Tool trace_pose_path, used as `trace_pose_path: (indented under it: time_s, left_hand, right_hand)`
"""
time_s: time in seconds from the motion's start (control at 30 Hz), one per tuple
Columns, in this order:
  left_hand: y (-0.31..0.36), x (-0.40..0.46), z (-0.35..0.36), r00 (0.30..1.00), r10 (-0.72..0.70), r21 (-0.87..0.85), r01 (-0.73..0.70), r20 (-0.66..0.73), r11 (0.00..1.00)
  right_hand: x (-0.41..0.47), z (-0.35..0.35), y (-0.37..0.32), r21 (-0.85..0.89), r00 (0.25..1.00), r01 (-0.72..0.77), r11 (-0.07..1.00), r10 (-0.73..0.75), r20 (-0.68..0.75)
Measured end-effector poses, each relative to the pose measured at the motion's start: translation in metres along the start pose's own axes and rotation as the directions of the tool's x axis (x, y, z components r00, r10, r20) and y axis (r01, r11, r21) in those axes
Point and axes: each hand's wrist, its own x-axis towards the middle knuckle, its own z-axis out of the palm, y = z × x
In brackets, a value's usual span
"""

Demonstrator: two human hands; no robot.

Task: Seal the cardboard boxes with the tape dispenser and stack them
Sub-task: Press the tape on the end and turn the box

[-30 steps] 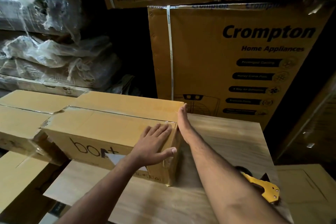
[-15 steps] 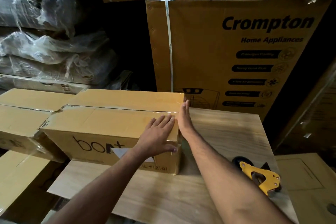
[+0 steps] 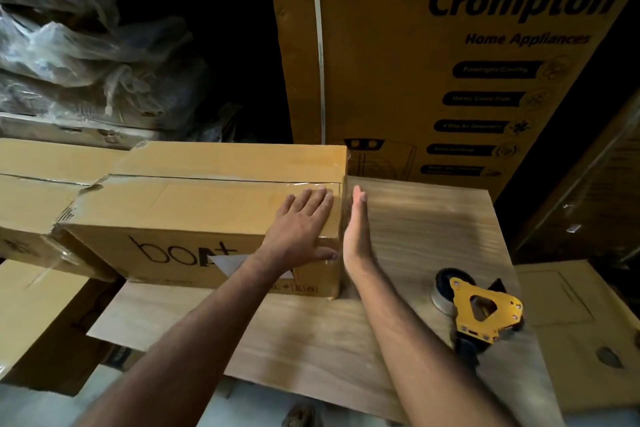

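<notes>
just right of the right hand (image 3: 356, 236), on the wooden tabletop (image 3: 415, 218), the yellow tape dispenser (image 3: 479, 310) lies alone, and no hand holds it. the right hand is flat with straight fingers, its palm against the right end of the cardboard box (image 3: 207, 211). since a second ago it slid a little back along this end, while the left hand (image 3: 301, 225) stayed spread flat on the top near the same corner, thumb over the front edge. neither hand grips anything. i think they are rubbing the clear tape down, so the sealing of this box is almost done and stacking is next. left of the left hand, a second taped box (image 3: 38, 198) touches the first. beyond the hands a big printed carton (image 3: 398, 62) stands.
</notes>
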Motion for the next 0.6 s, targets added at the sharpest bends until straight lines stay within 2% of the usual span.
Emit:
trace_pose_path:
  time_s: [0.03, 0.07, 0.13, 0.2, 0.27, 0.37, 0.4, 0.5, 0.53, 0.6]
  left_hand:
    - [-0.001, 0.000, -0.001, 1.000, 0.009, 0.022, -0.009, 0.009, 1.000]
    - [-0.003, 0.000, -0.002, 1.000, 0.023, 0.040, -0.024, 0.020, 0.999]
    - [-0.007, 0.000, -0.002, 0.998, 0.048, 0.049, -0.050, 0.037, 0.998]
    - [-0.010, 0.000, -0.002, 0.997, 0.060, 0.039, -0.062, 0.057, 0.997]
    - [-0.014, 0.003, 0.000, 0.996, 0.069, 0.041, -0.071, 0.053, 0.997]
    - [-0.012, 0.004, 0.000, 0.994, 0.084, 0.017, -0.085, 0.067, 0.996]
    - [-0.013, 0.004, 0.000, 0.993, 0.089, 0.006, -0.089, 0.079, 0.996]
    - [-0.024, 0.005, -0.007, 0.989, 0.103, -0.023, -0.101, 0.102, 0.995]
    - [-0.029, 0.005, -0.009, 0.989, 0.113, -0.044, -0.109, 0.099, 0.993]
    - [-0.034, 0.004, -0.008, 0.986, 0.133, -0.058, -0.128, 0.098, 0.990]
  right_hand:
    - [-0.001, 0.003, 0.003, -0.062, 0.999, 0.038, 0.997, -0.037, 0.007]
    - [0.003, 0.003, 0.009, -0.048, 0.999, 0.043, 0.998, -0.042, 0.022]
    - [0.009, -0.002, 0.012, -0.044, 0.999, -0.029, 0.999, 0.030, 0.029]
    - [0.010, -0.005, 0.008, -0.079, 0.996, -0.058, 0.995, 0.053, -0.070]
    - [0.001, -0.001, -0.002, -0.127, 0.988, 0.098, 0.987, -0.112, -0.108]
    - [-0.009, 0.007, 0.000, -0.358, 0.939, 0.333, 0.872, -0.340, 0.044]
    - [-0.008, 0.007, 0.005, -0.404, 0.929, 0.354, 0.844, -0.367, 0.047]
    - [-0.009, 0.008, 0.000, -0.392, 0.917, 0.353, 0.849, -0.398, -0.037]
    - [-0.012, 0.005, 0.001, -0.438, 0.893, 0.406, 0.802, -0.451, 0.001]
    - [-0.017, -0.007, 0.012, -0.565, 0.844, 0.510, 0.648, -0.503, 0.186]
